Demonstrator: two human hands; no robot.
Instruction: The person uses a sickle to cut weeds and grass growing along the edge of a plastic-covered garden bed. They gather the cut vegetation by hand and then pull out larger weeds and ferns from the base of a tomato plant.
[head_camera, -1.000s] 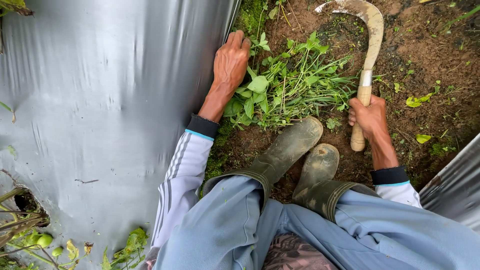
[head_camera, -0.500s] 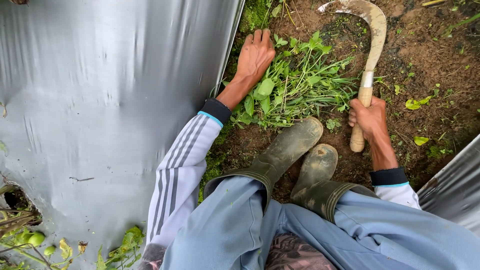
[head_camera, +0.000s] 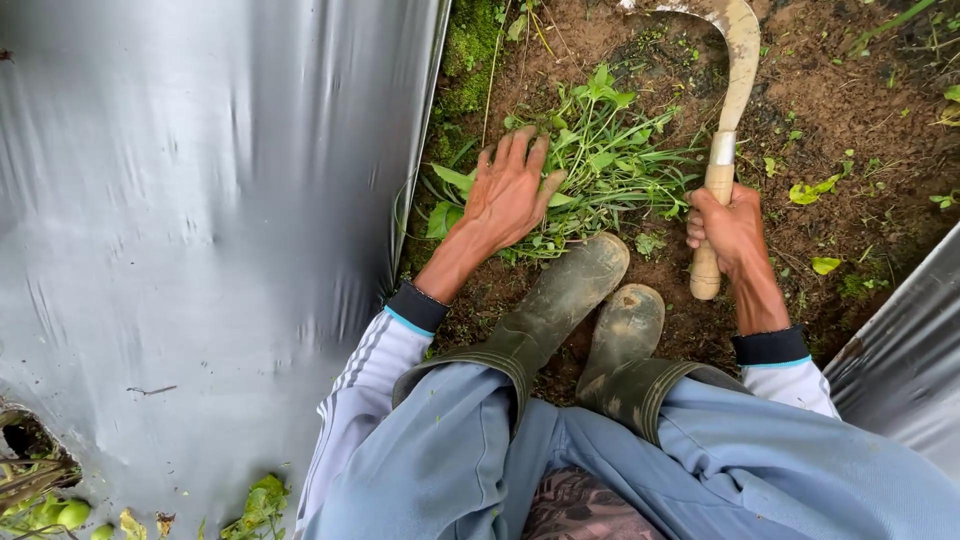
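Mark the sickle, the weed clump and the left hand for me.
sickle (head_camera: 720, 185): head view, on the wooden handle just above the grip.
weed clump (head_camera: 610, 165): head view, on the leafy middle.
left hand (head_camera: 510, 195): head view, on the back of the hand.

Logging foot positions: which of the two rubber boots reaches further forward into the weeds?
The left boot: its toe touches the weed clump by the left hand; the other boot stops short on bare soil.

Farm field furrow — silver plastic mulch sheet (head_camera: 200, 220), bare soil (head_camera: 850, 130), weeds (head_camera: 600, 160), muddy rubber boots (head_camera: 560, 300)
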